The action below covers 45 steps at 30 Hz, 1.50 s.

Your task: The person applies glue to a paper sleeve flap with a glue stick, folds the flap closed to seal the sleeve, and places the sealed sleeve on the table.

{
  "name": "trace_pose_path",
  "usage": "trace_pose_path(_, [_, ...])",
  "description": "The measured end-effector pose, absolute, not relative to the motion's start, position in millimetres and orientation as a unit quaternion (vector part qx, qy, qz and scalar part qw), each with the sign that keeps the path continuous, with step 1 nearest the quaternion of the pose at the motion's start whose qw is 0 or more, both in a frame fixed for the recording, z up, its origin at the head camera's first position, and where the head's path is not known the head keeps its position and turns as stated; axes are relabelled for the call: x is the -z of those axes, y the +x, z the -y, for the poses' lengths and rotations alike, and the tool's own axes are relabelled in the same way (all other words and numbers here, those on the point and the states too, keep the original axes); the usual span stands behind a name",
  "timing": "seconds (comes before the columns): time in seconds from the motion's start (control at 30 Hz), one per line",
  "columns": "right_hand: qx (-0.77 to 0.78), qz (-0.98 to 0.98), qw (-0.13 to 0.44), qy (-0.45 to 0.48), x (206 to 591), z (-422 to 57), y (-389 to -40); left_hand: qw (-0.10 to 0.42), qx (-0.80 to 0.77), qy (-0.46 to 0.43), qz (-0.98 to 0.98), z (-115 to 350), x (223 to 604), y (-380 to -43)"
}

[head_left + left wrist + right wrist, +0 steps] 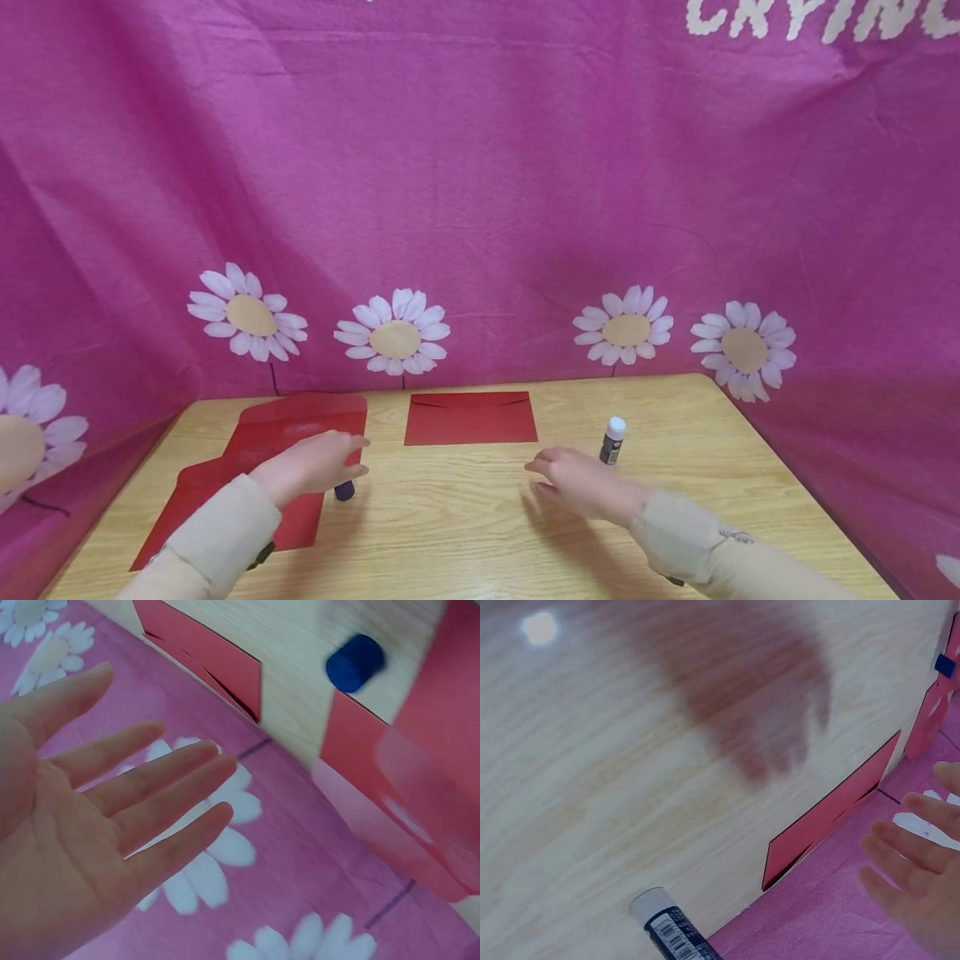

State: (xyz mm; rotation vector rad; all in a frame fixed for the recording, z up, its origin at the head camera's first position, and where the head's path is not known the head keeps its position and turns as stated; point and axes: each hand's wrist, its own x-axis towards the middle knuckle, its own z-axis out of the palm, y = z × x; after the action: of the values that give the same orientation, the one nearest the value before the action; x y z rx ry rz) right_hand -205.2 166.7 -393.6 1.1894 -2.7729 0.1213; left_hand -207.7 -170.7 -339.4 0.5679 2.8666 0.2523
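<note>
My left hand [318, 462] hovers over the left part of the table, its fingers relaxed and holding nothing. Below it a small dark blue cylinder [355, 663], like a cap, sits beside two overlapping red envelopes [262, 433] with raised flaps. In the left wrist view the palm and spread fingers show plainly. A red envelope [471, 419] with its flap folded in lies at the back middle, between the hands. Right of centre, my right hand [577, 483] hangs over the wood with loose fingers. Just behind it stands a glue stick [612, 440] with a white cap and dark label.
The light wooden table [435, 533] meets a pink cloth backdrop [480, 208] printed with white daisies along its back and sides. In the right wrist view, a hand's reflection or shadow and a bright spot show on the tabletop.
</note>
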Motion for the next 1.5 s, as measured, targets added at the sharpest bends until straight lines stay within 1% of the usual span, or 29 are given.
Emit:
trace_pose_path(0.23, [-0.039, 0.898, 0.097, 0.428, 399.1, -182.5, -188.1, 0.07, -0.118, 0.189, -0.972, 200.5, 342.0, -203.0])
trace_pose_path(0.6, [-0.07, 0.864, 0.177, 0.467, 411.1, -197.6, -177.2, 0.026, -0.139, 0.166, -0.976, 246.6, 354.0, -203.7])
trace_pose_path(0.7, [-0.073, 0.864, 0.172, 0.468, 412.6, -201.0, -174.4, 0.002, -0.135, 0.169, -0.976, 259.9, 358.4, -205.6])
trace_pose_path(0.87, [-0.067, 0.884, 0.118, 0.447, 413.0, -205.8, -170.0, -0.032, -0.139, 0.168, -0.975, 282.8, 368.8, -207.9])
trace_pose_path(0.97, [-0.068, 0.883, 0.125, 0.448, 415.2, -207.8, -167.7, -0.05, -0.147, 0.157, -0.975, 294.8, 376.7, -208.4])
trace_pose_path(1.1, [-0.067, 0.864, 0.175, 0.467, 422.1, -211.4, -167.1, -0.076, -0.155, 0.136, -0.976, 306.0, 386.6, -209.7])
trace_pose_path(1.17, [-0.069, 0.861, 0.183, 0.469, 424.7, -213.6, -167.0, -0.087, -0.155, 0.127, -0.976, 310.2, 390.6, -210.2])
trace_pose_path(1.27, [-0.073, 0.863, 0.183, 0.465, 426.9, -215.7, -166.1, -0.093, -0.153, 0.113, -0.977, 315.2, 396.2, -212.2])
trace_pose_path(1.5, [-0.078, 0.877, 0.159, 0.447, 427.8, -216.9, -164.0, -0.113, -0.149, 0.096, -0.978, 324.5, 416.9, -219.9])
